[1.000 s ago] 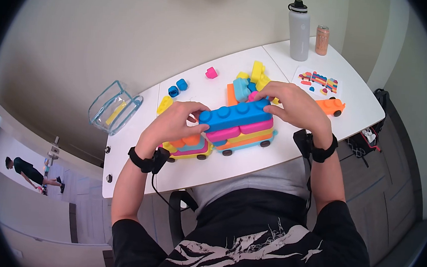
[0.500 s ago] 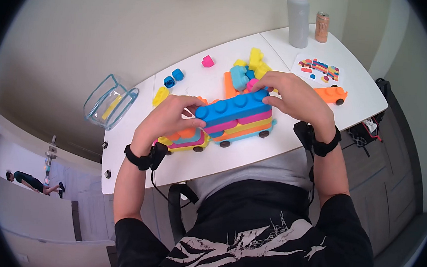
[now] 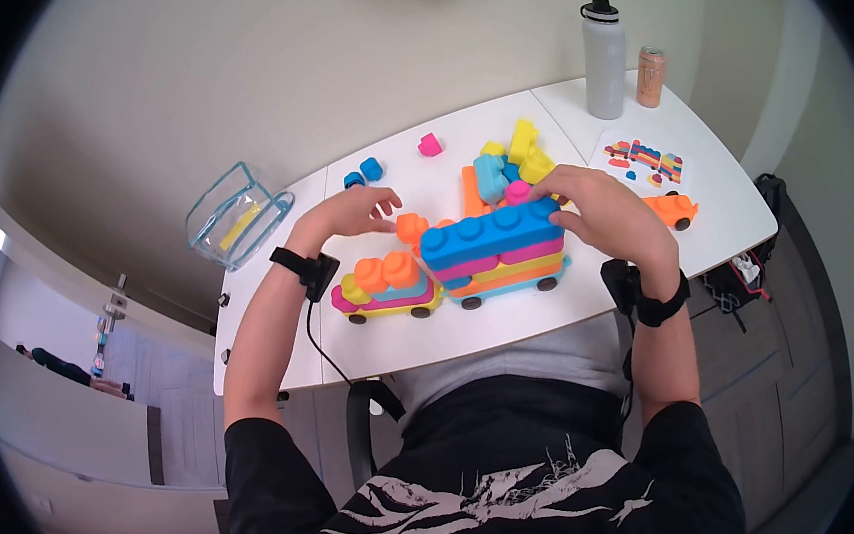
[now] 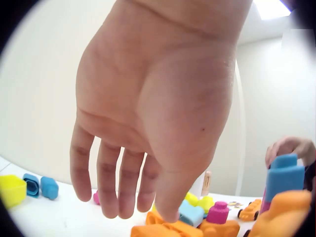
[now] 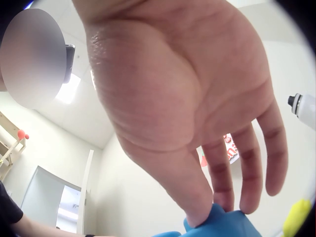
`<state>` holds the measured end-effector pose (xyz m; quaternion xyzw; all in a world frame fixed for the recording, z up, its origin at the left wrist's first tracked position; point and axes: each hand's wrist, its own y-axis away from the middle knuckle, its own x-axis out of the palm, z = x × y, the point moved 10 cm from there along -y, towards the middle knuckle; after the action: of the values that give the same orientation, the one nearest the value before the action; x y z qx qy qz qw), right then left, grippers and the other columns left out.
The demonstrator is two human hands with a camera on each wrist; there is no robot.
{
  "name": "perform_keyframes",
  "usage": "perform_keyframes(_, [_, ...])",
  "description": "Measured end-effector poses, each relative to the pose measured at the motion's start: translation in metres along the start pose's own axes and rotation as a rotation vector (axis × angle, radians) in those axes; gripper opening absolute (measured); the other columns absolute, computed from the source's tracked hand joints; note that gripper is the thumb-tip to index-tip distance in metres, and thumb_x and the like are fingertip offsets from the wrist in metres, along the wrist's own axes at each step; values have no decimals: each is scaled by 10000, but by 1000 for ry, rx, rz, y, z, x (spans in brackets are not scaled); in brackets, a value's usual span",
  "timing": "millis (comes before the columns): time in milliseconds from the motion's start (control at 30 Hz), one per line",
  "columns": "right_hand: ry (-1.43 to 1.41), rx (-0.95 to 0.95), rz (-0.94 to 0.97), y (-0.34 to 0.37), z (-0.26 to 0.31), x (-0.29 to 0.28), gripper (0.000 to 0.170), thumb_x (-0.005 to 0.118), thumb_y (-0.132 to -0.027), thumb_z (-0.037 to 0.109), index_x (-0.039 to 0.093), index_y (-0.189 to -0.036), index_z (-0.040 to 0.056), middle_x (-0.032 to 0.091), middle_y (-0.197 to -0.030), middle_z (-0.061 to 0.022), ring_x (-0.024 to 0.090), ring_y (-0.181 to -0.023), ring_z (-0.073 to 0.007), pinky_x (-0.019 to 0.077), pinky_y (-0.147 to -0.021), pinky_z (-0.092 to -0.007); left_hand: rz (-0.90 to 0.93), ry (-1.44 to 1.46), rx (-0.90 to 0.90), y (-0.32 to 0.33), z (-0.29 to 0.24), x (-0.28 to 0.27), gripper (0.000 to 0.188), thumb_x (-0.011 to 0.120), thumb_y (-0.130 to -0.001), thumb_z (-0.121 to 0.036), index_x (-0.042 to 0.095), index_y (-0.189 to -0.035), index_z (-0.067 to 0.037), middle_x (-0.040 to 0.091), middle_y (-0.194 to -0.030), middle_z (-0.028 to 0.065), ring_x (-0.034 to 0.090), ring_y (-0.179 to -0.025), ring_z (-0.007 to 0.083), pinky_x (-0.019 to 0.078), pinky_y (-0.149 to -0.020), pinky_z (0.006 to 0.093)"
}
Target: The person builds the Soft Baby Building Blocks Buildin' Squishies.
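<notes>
In the head view a long blue building block (image 3: 495, 234) tops a wheeled stack with pink, yellow, orange and light-blue layers (image 3: 517, 274). My right hand (image 3: 604, 213) is at its right end; the right wrist view shows thumb and fingertips pinching a stud of the blue block (image 5: 222, 224). My left hand (image 3: 351, 213) hovers off the block's left end, fingers spread and holding nothing, as the left wrist view confirms. Orange blocks (image 3: 411, 229) lie just by its fingertips. Below it stands a smaller block car (image 3: 382, 296) with orange and yellow blocks on top.
Behind the stack lies a pile of yellow, light-blue and orange blocks (image 3: 492, 180). To the right are an orange wheeled base (image 3: 670, 210) and a picture sheet (image 3: 646, 159). A grey bottle (image 3: 603, 70), a can (image 3: 650, 79) and a clear bag (image 3: 235, 222) stand near the edges.
My left hand has let go of the blue block's left end and moved away to the left and back. My right hand stays at the right end.
</notes>
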<state>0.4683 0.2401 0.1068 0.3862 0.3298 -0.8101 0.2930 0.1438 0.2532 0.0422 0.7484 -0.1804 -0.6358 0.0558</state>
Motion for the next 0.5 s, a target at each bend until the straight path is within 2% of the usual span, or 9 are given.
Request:
perform_keyframes(133, [-11,-33,-34,1,1,0,343,761,-901,39,710,-1239,59,710,-1169,-124,683,-1082,-326,544,-955,-428,73,30,12,-11,-5,21,571,870,-889,-371,656,-1357,-124,736,-1250,93,717,-1113,248,577,-920,383])
perform_keyframes(233, [-6,-22,-35,2,2,0,348,760,-899,38,710,-1243,60,709,-1164,-122,680,-1095,-322,541,-964,-426,58,-43,-2,-20,3,20,558,872,-884,-350,662,-1346,-121,729,-1261,112,720,-1096,255,578,-920,388])
perform_keyframes(300, [-8,-16,-35,1,5,-1,350,760,-900,40,709,-1246,58,709,-1167,-120,678,-1104,-320,541,-969,-425,2,-56,-12,-15,12,9,560,885,-865,-318,666,-1333,-103,726,-1237,126,715,-1099,266,576,-921,389])
perform_keyframes(367, [-14,-4,-26,2,3,1,352,761,-900,43,710,-1248,61,709,-1174,-116,677,-1108,-319,542,-973,-423,-258,-126,91,-3,-1,-24,520,893,-842,-308,686,-1259,-75,738,-1230,125,726,-1093,252,589,-888,385])
perform_keyframes(433, [-13,-2,-29,1,1,3,345,761,-901,45,712,-1242,67,709,-1175,-115,677,-1111,-318,542,-976,-423,-305,-169,134,12,-15,-40,504,898,-827,-288,686,-1228,-69,736,-1197,118,717,-1096,249,594,-874,384])
perform_keyframes(500, [-12,-4,-31,-1,2,3,339,761,-902,47,714,-1237,72,709,-1176,-113,677,-1115,-318,542,-979,-423,-391,114,30,28,-15,-58,467,882,-827,-246,688,-1209,-61,734,-1181,107,716,-1075,241,601,-861,382])
